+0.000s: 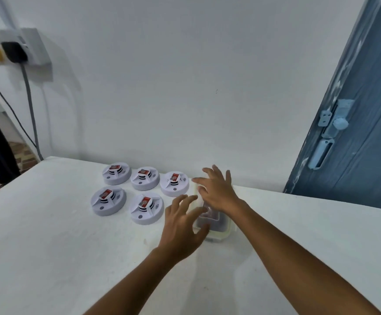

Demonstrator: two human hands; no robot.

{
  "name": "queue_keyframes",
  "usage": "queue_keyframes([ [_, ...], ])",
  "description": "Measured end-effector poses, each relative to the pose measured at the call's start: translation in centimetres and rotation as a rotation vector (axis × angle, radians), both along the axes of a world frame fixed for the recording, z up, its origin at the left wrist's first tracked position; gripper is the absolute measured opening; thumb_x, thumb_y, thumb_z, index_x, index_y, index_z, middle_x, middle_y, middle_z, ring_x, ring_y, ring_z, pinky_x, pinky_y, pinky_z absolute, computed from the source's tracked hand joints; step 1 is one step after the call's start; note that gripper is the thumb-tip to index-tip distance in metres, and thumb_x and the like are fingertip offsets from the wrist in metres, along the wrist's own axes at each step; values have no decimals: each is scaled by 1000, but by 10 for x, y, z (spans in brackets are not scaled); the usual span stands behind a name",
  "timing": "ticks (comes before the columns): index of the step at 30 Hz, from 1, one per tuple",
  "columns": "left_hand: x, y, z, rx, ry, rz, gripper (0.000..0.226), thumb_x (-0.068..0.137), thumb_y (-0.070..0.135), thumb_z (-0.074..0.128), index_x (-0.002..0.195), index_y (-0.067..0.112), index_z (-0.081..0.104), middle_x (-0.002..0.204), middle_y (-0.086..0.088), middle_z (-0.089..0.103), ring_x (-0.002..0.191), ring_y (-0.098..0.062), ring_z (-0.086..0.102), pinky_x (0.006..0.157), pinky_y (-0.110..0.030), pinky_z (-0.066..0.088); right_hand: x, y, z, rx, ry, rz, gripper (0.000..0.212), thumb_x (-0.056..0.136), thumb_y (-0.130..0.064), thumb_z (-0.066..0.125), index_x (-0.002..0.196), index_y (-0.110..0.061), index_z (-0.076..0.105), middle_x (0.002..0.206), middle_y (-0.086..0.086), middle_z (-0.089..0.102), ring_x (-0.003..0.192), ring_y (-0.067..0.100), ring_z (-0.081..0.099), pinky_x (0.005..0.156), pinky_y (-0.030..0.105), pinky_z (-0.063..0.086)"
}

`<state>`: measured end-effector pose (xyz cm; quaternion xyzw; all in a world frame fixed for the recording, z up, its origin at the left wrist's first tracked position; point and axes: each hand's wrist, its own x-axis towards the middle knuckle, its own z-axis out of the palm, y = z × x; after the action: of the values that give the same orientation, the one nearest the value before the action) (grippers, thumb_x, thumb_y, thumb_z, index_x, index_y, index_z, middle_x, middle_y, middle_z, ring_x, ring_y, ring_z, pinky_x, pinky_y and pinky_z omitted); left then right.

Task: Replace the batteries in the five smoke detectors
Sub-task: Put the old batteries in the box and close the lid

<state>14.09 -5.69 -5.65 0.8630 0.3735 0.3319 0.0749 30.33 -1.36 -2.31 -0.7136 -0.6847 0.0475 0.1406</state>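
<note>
White table [48, 235], clear lidded box [216, 226] with dark contents, left hand [182, 226] and right hand [216, 192] spread wide above

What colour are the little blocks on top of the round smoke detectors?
Red, with a pale mark on each block; the head view shows them on all five white smoke detectors.

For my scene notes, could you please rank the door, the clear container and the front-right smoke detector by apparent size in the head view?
1. door
2. clear container, partly hidden by hands
3. front-right smoke detector, looking similar, so this order is unsure

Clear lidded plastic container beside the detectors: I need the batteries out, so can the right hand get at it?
Probably yes: the right hand hovers open over the clear lidded plastic container, nothing between.
</note>
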Motion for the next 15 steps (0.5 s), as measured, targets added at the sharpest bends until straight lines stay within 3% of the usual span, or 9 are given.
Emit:
queue_keyframes([
  [7, -8, -7, -4, -34, 173, 99, 39, 93, 54, 34, 112, 43, 67, 143, -4, 51, 138, -36, 37, 103, -63, 31, 0, -1, -3, -136, -106, -41, 43, 102, -47, 26, 142, -42, 39, 161, 2, 17, 149, 31, 5, 114, 62, -3],
  [15, -19, 22, 5, -81, 325, 97, 61, 91, 65, 14, 128, 42, 57, 154, -4, 36, 148, -33, 13, 107, -64, 22, 25, -37, -1, -132, -130, -227, 51, 99, -52, 22, 141, -29, 42, 159, 7, 18, 146, 35, 11, 116, 57, 8],
])
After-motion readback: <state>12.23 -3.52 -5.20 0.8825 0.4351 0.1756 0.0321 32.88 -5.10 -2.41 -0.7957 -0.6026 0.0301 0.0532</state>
